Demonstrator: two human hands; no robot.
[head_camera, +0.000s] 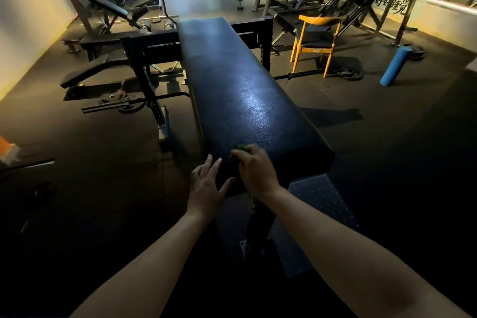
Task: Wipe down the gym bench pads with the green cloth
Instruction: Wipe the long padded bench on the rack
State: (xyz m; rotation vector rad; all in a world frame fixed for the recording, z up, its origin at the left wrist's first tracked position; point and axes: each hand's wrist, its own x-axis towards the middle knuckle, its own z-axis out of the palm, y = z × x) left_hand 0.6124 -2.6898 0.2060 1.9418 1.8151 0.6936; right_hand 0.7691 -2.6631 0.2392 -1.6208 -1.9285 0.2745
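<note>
Over the near end of the long black bench pad (240, 90), the right hand (255, 171) has its fingers curled around the balled green cloth (242, 147), which peeks out beyond the knuckles. Just beside it, the left hand (206, 186) rests flat, fingers spread and straight.

Dim, murky room; soft glare on the counter (247, 100) beyond the hands (206, 183); wide-angle edges bend, foreground nearly black.

A cloth (242, 147) lies on the bench pad's (237, 90) near end; a chair (316, 41) stands right.
</note>
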